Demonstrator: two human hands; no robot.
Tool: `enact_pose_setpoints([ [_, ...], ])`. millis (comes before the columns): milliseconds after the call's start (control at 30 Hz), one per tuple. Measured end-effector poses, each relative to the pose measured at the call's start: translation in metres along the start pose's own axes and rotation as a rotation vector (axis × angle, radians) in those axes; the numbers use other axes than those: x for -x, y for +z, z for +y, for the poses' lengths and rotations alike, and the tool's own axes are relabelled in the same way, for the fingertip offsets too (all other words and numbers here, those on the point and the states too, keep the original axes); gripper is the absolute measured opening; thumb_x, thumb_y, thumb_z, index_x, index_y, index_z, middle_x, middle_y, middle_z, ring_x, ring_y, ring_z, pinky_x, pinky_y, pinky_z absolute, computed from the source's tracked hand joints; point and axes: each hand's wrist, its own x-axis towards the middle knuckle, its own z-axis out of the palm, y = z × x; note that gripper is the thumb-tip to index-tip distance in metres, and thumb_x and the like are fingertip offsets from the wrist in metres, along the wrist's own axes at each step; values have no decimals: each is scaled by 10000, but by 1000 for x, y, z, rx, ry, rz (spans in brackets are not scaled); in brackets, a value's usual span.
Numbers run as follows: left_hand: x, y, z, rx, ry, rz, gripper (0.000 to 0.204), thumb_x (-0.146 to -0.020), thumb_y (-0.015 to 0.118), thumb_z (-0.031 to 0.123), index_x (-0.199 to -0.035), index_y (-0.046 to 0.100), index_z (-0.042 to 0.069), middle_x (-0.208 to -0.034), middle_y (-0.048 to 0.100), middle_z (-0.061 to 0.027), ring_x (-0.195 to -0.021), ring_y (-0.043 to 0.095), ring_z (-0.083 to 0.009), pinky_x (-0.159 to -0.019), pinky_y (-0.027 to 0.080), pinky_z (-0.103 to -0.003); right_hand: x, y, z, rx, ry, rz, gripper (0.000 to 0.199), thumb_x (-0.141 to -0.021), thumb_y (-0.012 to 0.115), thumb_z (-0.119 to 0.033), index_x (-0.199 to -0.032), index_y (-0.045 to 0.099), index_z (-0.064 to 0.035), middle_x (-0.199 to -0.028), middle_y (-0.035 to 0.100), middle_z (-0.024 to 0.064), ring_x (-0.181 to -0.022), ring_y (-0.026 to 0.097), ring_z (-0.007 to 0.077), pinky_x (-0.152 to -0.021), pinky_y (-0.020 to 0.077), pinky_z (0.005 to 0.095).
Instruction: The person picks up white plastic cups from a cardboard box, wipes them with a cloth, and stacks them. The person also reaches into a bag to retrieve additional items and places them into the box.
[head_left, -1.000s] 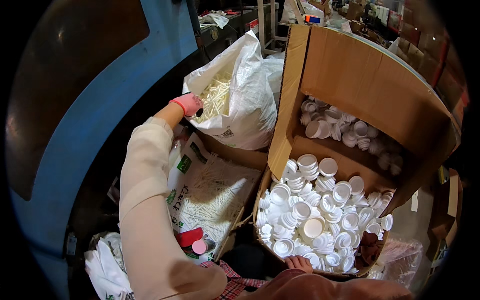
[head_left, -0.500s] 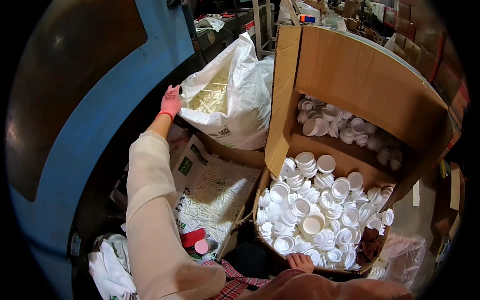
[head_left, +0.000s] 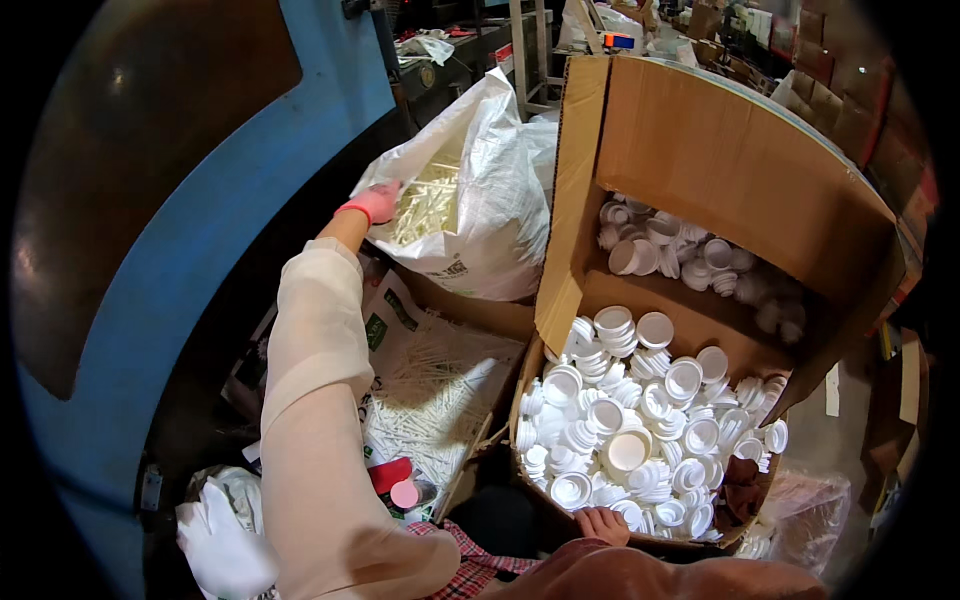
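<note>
My left hand (head_left: pixel 378 203), in a pink glove, is at the left rim of a white woven sack (head_left: pixel 497 225). Its fingertips point into the sack's mouth and are too blurred to show what they hold, if anything. Thin pale plastic sticks (head_left: pixel 430 203) fill the sack. My bare right hand (head_left: pixel 603 525) has its fingers curled over the near edge of a large cardboard box (head_left: pixel 720 130). White round plastic lids (head_left: pixel 627 450), many in short stacks, are heaped inside that box.
Below the sack, a lined carton (head_left: pixel 440 290) holds more white sticks (head_left: pixel 425 405), a red item (head_left: pixel 390 474) and a pink-capped container (head_left: pixel 405 494). A blue machine panel (head_left: pixel 190 200) curves along the left. White cloth or plastic (head_left: pixel 225 535) lies lower left, clear plastic film (head_left: pixel 805 515) lower right.
My left hand has moved right and slightly down, from the outer left side of the sack's rim to over its mouth. My right hand stays on the box edge.
</note>
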Motion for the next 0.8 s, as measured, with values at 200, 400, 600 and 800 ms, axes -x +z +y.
enact_pose_setpoints([
  [200,13,-8,4,-527,-181,21,524,-919,454,476,-1180,616,52,-1257,610,-127,-1177,569,-270,-975,442,-400,0,0,2,20,-3,22,416,-698,641,-191,-1097,631,-74,-1011,612,48,-900,585,217,-739,434,347],
  [400,46,-38,25,-385,-208,410,498,-905,502,515,-1010,697,69,-971,692,-138,-987,651,-247,-882,440,-407,-2,-1,-2,-27,-7,-7,411,-697,627,-166,-1096,632,-67,-988,616,51,-869,587,223,-725,438,351],
  [600,59,-53,83,585,159,166,440,-893,621,382,-1154,626,27,-1047,678,-146,-941,630,-208,-783,481,-352,-1,2,-2,-20,-9,29,425,-682,644,-184,-1088,628,-60,-973,613,60,-881,583,232,-734,440,363],
  [800,54,-61,146,812,418,-20,634,-804,724,414,-1262,537,18,-1115,598,-86,-945,552,-182,-873,443,-310,3,7,2,38,-21,21,399,-689,647,-185,-1072,630,-74,-962,611,55,-864,582,233,-726,444,370],
])
